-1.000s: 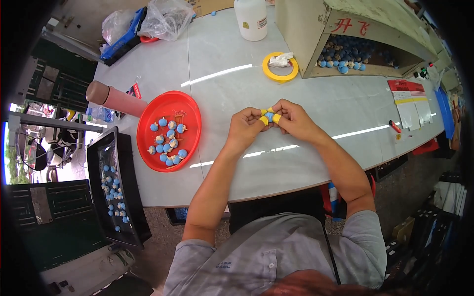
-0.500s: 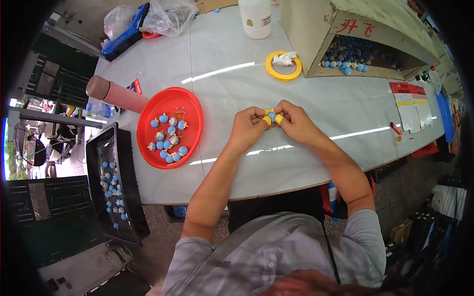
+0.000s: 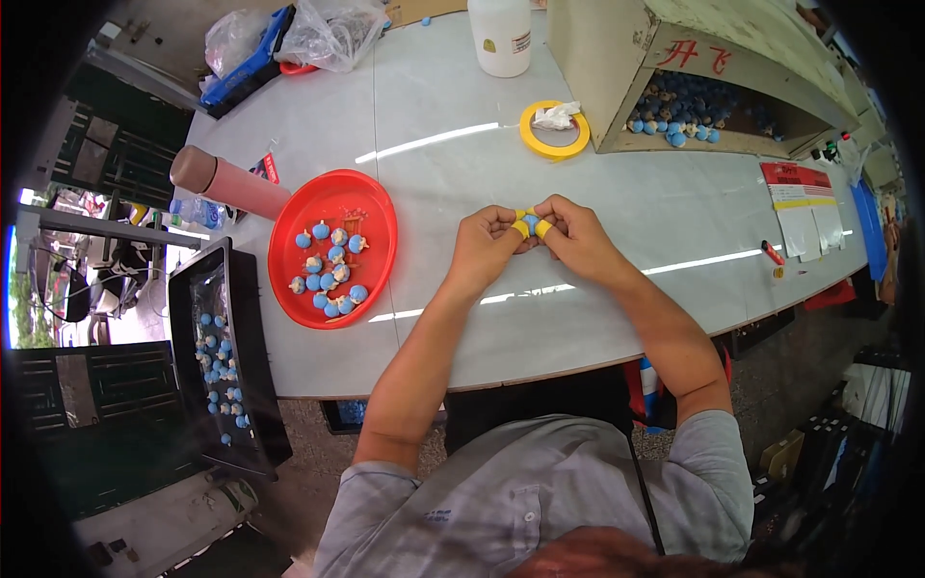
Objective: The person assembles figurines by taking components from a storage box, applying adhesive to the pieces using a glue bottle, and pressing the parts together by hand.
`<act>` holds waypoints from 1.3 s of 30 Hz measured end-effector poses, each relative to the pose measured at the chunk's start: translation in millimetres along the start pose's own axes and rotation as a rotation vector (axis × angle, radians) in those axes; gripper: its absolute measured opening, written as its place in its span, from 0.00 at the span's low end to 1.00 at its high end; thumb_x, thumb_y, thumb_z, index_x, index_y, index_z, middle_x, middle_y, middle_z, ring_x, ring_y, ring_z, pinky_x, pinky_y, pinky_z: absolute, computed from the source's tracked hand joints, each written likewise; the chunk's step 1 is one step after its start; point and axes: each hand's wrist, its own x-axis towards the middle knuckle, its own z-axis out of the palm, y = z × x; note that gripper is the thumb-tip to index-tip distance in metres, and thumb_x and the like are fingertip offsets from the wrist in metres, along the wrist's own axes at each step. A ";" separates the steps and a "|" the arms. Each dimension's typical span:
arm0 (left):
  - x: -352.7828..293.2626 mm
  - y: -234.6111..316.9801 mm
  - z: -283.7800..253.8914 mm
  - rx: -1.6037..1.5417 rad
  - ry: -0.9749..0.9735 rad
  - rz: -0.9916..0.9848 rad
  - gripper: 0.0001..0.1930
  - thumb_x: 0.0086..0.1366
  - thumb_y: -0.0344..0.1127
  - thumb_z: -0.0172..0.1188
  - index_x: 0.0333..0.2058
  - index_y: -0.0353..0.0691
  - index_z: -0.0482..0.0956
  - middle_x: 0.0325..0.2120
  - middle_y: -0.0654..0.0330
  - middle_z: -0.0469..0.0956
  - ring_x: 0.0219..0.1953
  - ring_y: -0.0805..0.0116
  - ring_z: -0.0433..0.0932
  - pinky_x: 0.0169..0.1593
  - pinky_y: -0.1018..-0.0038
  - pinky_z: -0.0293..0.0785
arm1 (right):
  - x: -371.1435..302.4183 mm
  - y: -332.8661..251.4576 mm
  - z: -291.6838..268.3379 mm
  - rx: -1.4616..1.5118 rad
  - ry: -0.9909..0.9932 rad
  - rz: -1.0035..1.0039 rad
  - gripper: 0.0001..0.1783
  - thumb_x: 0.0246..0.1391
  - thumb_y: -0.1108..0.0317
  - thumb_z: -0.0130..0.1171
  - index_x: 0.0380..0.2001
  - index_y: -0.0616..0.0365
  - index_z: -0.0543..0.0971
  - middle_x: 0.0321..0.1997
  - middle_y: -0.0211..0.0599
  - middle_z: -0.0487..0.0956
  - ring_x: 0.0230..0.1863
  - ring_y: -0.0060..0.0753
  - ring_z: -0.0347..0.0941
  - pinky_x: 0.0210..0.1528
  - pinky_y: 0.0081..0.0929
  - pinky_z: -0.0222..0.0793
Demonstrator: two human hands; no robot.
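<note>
Over the middle of the grey table, my left hand (image 3: 486,246) and my right hand (image 3: 570,239) meet, fingers closed around one small round blue piece (image 3: 530,225). Yellow tape wraps some fingertips of both hands. The thumbs press the piece from either side, and fingers hide most of it. To the left lies a red round tray (image 3: 383,252) with several small blue-and-cream figure heads (image 3: 328,281) in it. A black bin (image 3: 252,385) beside the table edge holds several more of them.
A pink bottle (image 3: 236,189) leans by the red tray. Farther back are a yellow tape roll (image 3: 528,135), a white bottle (image 3: 501,39) and a beige box (image 3: 617,87) full of blue pieces. Papers (image 3: 798,207) and a red marker (image 3: 772,252) lie at the right.
Both hands stay in nearly the same place. The blue piece between the fingers has turned slightly, showing a rounder blue side.
</note>
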 end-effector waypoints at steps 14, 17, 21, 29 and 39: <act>-0.3 -2.6 -3.4 0.049 -0.023 -0.021 0.10 0.61 0.18 0.53 0.41 0.23 0.74 0.38 0.49 0.79 0.38 0.64 0.82 0.43 0.77 0.81 | 2.2 10.7 -5.5 0.019 -0.092 -0.030 0.07 0.57 0.79 0.48 0.39 0.64 0.71 0.32 0.31 0.75 0.29 0.16 0.71 0.31 0.16 0.68; 1.6 -6.8 -2.7 0.062 -0.033 0.005 0.10 0.59 0.19 0.54 0.41 0.21 0.72 0.35 0.50 0.79 0.37 0.67 0.82 0.40 0.79 0.80 | -0.1 8.7 -3.2 -0.005 -0.061 -0.031 0.06 0.59 0.78 0.48 0.39 0.64 0.71 0.32 0.31 0.75 0.28 0.17 0.70 0.31 0.17 0.68; 0.3 -7.6 -2.4 0.055 -0.026 0.016 0.10 0.59 0.19 0.54 0.40 0.21 0.72 0.35 0.50 0.79 0.36 0.68 0.82 0.40 0.79 0.80 | -1.6 10.6 -0.9 -0.013 -0.055 -0.056 0.05 0.60 0.77 0.48 0.39 0.64 0.70 0.32 0.30 0.75 0.28 0.17 0.70 0.31 0.17 0.68; -0.1 -7.9 0.0 0.060 0.025 0.014 0.08 0.61 0.19 0.55 0.39 0.23 0.74 0.35 0.51 0.79 0.36 0.67 0.82 0.41 0.78 0.81 | -1.1 9.4 0.8 -0.072 -0.035 -0.066 0.05 0.60 0.77 0.48 0.39 0.65 0.70 0.33 0.33 0.75 0.28 0.18 0.71 0.31 0.19 0.69; 0.5 -9.0 0.2 0.064 0.042 0.026 0.11 0.58 0.18 0.54 0.40 0.21 0.71 0.34 0.50 0.78 0.35 0.68 0.82 0.39 0.78 0.80 | 0.2 10.2 5.1 -0.076 0.005 -0.094 0.05 0.61 0.76 0.48 0.39 0.65 0.70 0.33 0.34 0.76 0.29 0.18 0.73 0.32 0.18 0.70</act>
